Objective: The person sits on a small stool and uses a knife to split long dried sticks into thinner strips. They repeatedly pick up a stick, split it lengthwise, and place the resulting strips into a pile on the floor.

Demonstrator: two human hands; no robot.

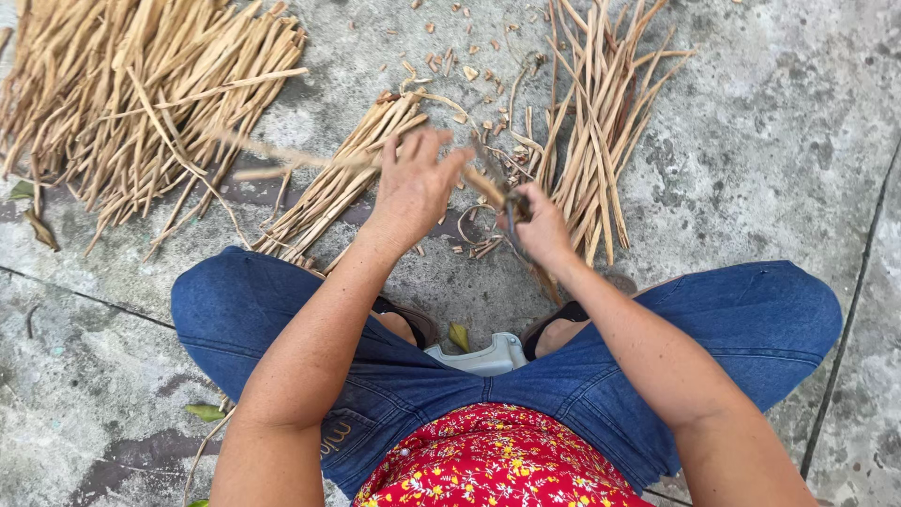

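Note:
My left hand [416, 180] grips a long dry straw-coloured stalk [282, 155] that sticks out to the left, blurred by motion. My right hand [541, 223] is closed around a small dark-handled knife [511, 208], its blade against the stalk's near end [483, 186]. Both hands are raised above the concrete floor [751, 141], in front of my knees in blue jeans.
A big heap of dry stalks [122, 94] lies at upper left, a smaller bundle [338, 183] under my left hand, another pile [596, 122] at upper right. Small cut scraps [450, 56] litter the floor. A pale plastic stool [488, 357] shows between my legs.

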